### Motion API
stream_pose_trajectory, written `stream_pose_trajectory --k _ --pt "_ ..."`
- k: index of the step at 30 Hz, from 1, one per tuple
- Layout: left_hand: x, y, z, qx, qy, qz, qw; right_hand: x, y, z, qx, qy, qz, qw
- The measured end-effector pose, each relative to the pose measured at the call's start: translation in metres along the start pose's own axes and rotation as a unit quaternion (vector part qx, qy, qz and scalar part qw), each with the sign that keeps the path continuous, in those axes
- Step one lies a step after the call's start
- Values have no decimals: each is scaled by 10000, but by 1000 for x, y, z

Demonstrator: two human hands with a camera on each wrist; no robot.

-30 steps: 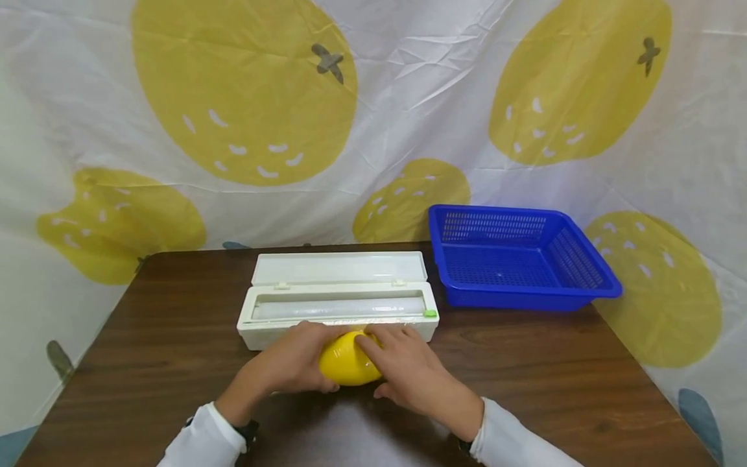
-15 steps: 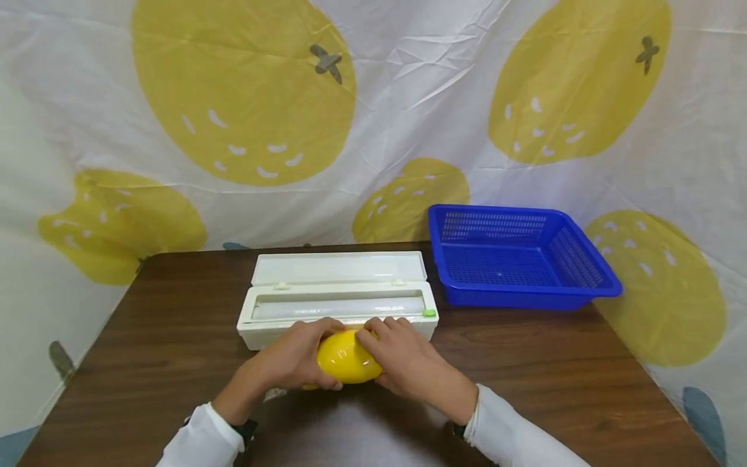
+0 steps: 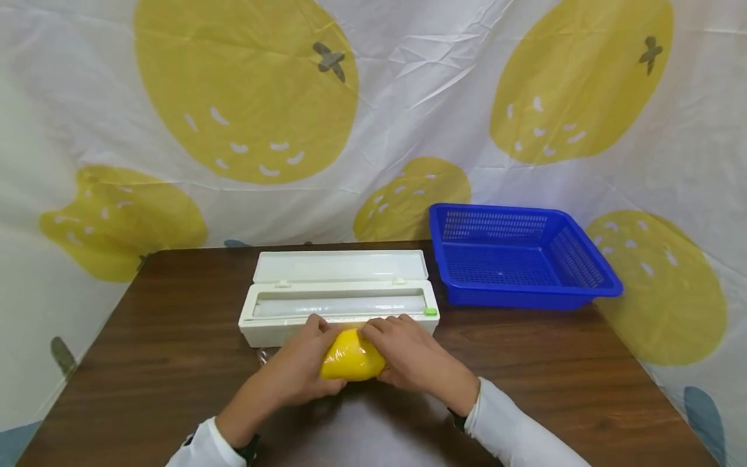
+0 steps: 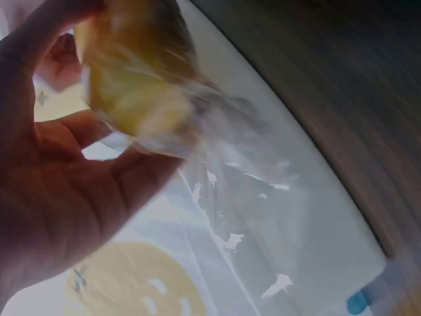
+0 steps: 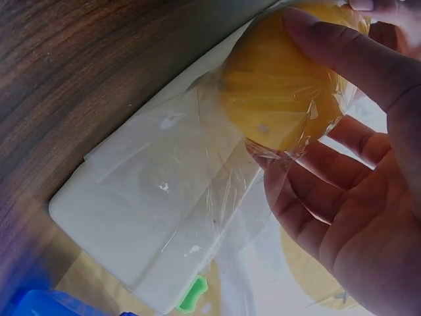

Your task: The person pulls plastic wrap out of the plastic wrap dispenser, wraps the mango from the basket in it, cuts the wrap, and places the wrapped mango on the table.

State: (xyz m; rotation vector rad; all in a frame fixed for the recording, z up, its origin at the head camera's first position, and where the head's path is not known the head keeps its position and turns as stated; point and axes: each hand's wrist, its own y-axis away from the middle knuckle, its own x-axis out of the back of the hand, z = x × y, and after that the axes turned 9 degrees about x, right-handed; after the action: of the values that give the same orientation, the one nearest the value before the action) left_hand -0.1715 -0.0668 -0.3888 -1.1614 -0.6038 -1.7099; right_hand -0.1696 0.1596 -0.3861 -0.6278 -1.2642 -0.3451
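Between my two hands, in front of the film box, is a smooth yellow fruit [image 3: 353, 357] wrapped in clear cling film. My left hand [image 3: 300, 366] grips its left end, thumb on the near side and fingers on the far side. The right hand [image 3: 411, 360] holds the other end in a similar way. Loose cling film [image 4: 256, 184] trails off the fruit past the left fingertips in the left wrist view. Another crinkled flap of film [image 5: 191, 158] spreads from the right end in the right wrist view. The fruit's far side is hidden.
Behind the hands stands a white cling film dispenser [image 3: 262, 335], lid raised, with a film roll [image 3: 341, 305] inside and a green slider [image 3: 430, 312] at its right end. A blue slotted basket [image 3: 525, 290] sits at the back right of the wooden table [image 3: 146, 363], before a patterned cloth.
Both hands keep their hold while the yellow fruit turns between them. A film end that showed below the left wrist now shows above it, near the dispenser.
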Motion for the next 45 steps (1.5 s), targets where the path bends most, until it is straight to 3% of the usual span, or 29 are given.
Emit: stream_pose_trajectory --k 3,7,17,23,28,37,41,45 --pt "-3 3 4 -201 -663 436 9966 -1 -1 0 33 -142 -24 9999" --pt "-7 5 8 -244 -1490 833 9850 -2 -3 0 29 -268 -115 9996" --pt "-12 1 12 -277 -2245 996 9690 -3 -5 2 -175 -485 -373 9980" --pt "-10 0 13 -416 -2331 992 9665 -4 -6 3 -217 -807 -474 9954" --pt "-10 1 17 -341 -2412 918 9655 -2 -10 4 -205 -906 -608 9938" --pt "-18 6 23 -263 -3081 1170 9438 -2 -13 8 -61 -1137 -789 9904" --pt "-20 5 22 -196 -3062 1110 9453 -2 -13 9 21 -1178 -862 9893" --pt "-20 5 21 -116 -2862 1049 9523 -2 -12 7 -38 -1238 -1027 9870"
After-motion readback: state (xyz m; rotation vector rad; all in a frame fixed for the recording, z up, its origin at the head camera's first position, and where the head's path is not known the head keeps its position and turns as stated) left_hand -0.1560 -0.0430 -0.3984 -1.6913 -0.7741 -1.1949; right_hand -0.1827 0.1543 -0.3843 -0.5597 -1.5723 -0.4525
